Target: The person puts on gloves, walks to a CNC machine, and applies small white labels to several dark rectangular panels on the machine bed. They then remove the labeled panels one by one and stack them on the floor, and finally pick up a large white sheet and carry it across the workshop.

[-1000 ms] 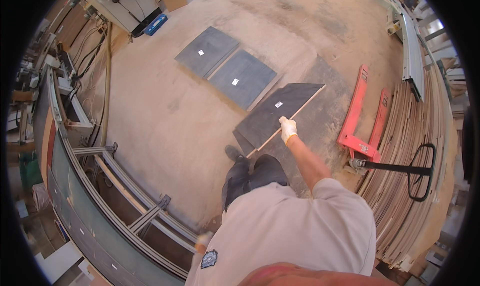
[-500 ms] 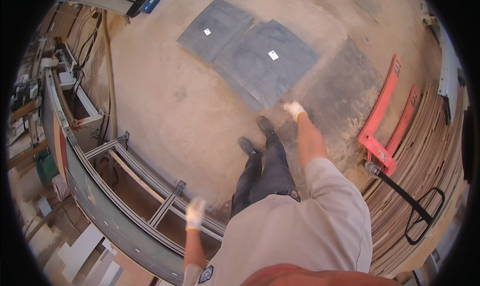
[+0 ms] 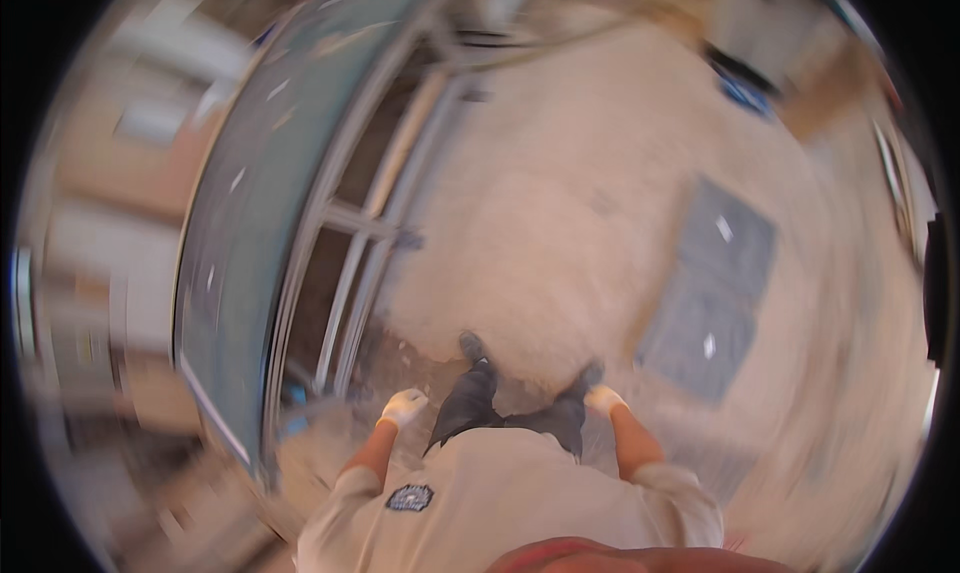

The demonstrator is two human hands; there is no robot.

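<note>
While my left hand (image 3: 405,408) and right hand (image 3: 603,401) look empty, I can't tell how open the fingers (image 3: 415,400) are. Both panels (image 3: 712,288) lie on the floor (image 3: 520,213), off right; feels like a repositioning step, reaching them calls for turning right.

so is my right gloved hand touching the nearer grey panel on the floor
Apart. The head view, though blurred, shows a strip of floor between the right gloved hand and the nearer grey panel.
</note>
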